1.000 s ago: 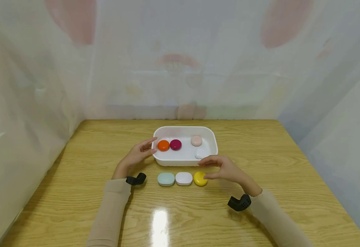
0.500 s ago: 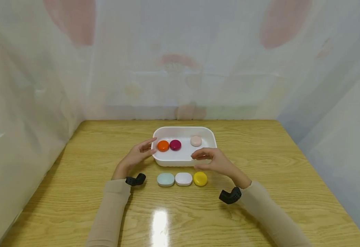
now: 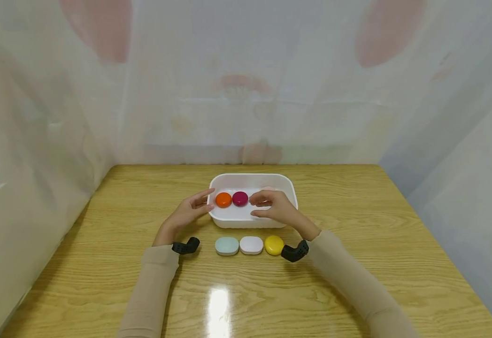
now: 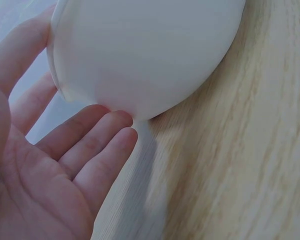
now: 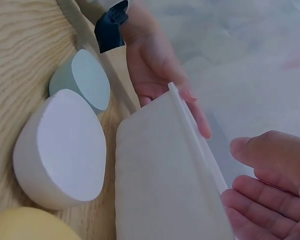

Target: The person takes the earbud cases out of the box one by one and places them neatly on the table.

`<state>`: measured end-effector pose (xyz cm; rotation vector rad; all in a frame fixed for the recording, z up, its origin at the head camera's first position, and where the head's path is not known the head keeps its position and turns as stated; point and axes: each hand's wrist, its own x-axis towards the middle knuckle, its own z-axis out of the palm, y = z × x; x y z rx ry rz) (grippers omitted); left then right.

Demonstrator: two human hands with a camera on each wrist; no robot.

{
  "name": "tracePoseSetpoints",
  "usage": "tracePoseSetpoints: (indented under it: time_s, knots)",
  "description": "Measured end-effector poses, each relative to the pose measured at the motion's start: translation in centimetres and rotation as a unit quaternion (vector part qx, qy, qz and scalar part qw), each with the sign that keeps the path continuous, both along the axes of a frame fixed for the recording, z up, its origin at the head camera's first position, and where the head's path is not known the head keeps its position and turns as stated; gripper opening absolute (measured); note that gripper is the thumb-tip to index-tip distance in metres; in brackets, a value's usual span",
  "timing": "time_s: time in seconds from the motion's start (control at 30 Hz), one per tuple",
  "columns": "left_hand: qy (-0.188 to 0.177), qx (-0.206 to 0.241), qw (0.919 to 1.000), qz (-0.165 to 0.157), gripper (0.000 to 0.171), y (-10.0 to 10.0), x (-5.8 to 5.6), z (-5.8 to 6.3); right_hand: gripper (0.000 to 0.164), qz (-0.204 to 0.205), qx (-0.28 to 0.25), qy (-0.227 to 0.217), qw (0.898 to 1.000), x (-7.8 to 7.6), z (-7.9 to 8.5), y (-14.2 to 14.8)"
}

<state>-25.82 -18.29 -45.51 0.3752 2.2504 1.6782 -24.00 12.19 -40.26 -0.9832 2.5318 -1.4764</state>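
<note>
A white tray stands mid-table. My left hand touches its left end; in the left wrist view, loosely straight fingers meet the outer wall. Above the tray's right half hovers my right hand, fingers bent and thumb apart, nothing seen between them. A glossy magenta disc lies inside, just left of the right fingertips, beside an orange disc. The pale pink disc shows only its far edge behind the right hand. That hand also covers where a white disc lay earlier.
In front of the tray, in a row, lie a mint oval piece, a white oval piece and a yellow disc. The right wrist's black camera mount hangs close beside the yellow disc. A pale curtain hangs behind the table.
My right hand has moved left and away from me, from beside the yellow disc to over the tray, near the magenta disc. The left hand stays at the tray's end.
</note>
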Motion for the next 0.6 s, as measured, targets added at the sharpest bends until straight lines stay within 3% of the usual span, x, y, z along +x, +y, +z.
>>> tracePoseSetpoints:
  time_s: [0.23,0.4,0.6]
  knots:
    - [-0.001,0.005,1.0000,-0.002,0.063,0.0,0.1,0.2,0.037,-0.017,0.021,-0.019,0.999,-1.5,-0.3,-1.6]
    - [-0.006,0.002,1.0000,0.001,0.062,-0.1,0.1,0.2,0.039,-0.056,0.031,-0.031,0.997,-2.3,-0.5,-2.9]
    - [-0.008,-0.003,1.0000,0.002,0.062,0.1,0.1,0.0,0.044,-0.103,0.081,-0.051,0.990,-3.4,-1.1,-3.8]
